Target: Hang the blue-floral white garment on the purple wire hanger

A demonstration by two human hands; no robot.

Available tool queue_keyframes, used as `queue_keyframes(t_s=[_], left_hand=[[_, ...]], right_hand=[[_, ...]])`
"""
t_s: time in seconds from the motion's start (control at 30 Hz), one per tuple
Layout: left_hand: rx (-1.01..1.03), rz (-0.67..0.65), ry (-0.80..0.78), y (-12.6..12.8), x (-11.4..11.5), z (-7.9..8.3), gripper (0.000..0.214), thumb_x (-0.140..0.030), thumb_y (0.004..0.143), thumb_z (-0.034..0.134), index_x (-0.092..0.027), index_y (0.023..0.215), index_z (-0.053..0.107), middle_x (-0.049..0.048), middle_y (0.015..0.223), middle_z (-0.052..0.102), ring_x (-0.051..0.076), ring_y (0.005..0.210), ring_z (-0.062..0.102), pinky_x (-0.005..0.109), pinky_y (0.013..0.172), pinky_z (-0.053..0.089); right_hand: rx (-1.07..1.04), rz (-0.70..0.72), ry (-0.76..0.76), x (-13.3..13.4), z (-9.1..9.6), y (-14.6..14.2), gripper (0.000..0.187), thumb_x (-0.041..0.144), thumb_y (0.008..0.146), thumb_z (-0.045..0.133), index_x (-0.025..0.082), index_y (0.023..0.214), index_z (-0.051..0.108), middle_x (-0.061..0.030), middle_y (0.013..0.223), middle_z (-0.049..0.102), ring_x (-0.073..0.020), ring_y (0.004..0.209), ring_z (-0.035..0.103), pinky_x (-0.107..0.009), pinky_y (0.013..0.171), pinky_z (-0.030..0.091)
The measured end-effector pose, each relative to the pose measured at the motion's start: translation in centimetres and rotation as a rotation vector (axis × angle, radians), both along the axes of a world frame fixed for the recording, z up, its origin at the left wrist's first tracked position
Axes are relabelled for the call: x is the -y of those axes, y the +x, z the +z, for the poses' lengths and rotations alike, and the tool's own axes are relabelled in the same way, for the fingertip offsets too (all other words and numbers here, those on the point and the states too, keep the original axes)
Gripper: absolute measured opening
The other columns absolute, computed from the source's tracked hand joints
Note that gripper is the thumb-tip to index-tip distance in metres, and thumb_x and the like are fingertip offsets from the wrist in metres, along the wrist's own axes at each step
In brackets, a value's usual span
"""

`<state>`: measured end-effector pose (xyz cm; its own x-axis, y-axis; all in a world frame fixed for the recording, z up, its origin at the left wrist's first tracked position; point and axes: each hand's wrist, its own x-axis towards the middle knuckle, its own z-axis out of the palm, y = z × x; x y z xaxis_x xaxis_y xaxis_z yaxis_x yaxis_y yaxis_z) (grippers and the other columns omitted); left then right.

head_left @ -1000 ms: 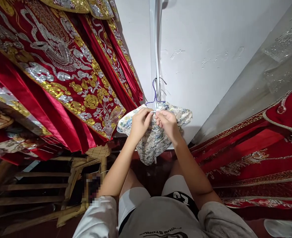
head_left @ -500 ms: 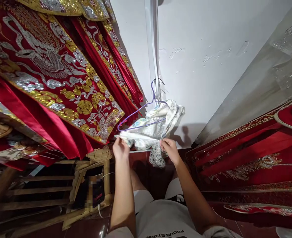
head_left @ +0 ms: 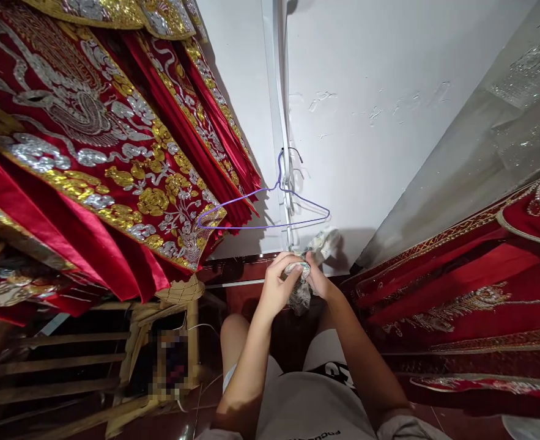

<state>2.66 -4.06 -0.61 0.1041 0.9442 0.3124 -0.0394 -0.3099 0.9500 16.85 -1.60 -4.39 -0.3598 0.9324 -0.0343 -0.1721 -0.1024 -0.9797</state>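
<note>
A thin white patterned cloth is bunched up between my two hands, in front of my knees. My left hand is closed around a gathered fold of it, thumb on top. Close beside it, my right hand grips the same bundle from the right. One end of the cloth sticks out above my right hand, and a greyish part hangs below the fingers. A bare purple wire hanger hangs just above my hands, apart from the cloth. Folds inside my fingers are hidden.
Red embroidered drapes with gold and silver sequins hang at the left. More red beaded fabric is at the right. A bamboo chair stands low on the left. A white wall with a vertical strip rises ahead.
The cloth has come off the hanger and is now bunched in my hands. My left hand has moved right, next to my right hand. The hanger hangs bare.
</note>
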Motion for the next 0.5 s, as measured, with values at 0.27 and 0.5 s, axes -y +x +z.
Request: queue_keyframes(t_s=[0.27, 0.5], left_hand=[[-0.032, -0.328, -0.243, -4.5, -1.1, -0.9, 0.037, -0.049, 0.085, 0.073, -0.02, 0.108, 0.075, 0.0094, 0.106, 0.07, 0.031, 0.109, 0.061, 0.039, 0.104, 0.044], [-0.719, -0.36, -0.336, -10.2, 0.1, -2.9, 0.033, -0.045, 0.078, 0.076, -0.019, 0.063, 0.061, -0.0011, 0.06, 0.054, 0.018, 0.059, 0.047, 0.028, 0.065, 0.037]], right_hand=[[0.192, 0.525, 0.102, -2.0, 6.1, 2.1, 0.034, 0.04, 0.063, 0.086, 0.016, 0.08, 0.069, -0.0029, 0.075, 0.069, -0.0194, 0.071, 0.064, -0.029, 0.066, 0.051], [0.417, -0.044, 0.405, -7.6, 7.1, 3.3, 0.033, 0.024, 0.07, 0.069, 0.016, 0.101, 0.073, -0.0042, 0.087, 0.073, -0.0194, 0.078, 0.064, -0.028, 0.071, 0.05]])
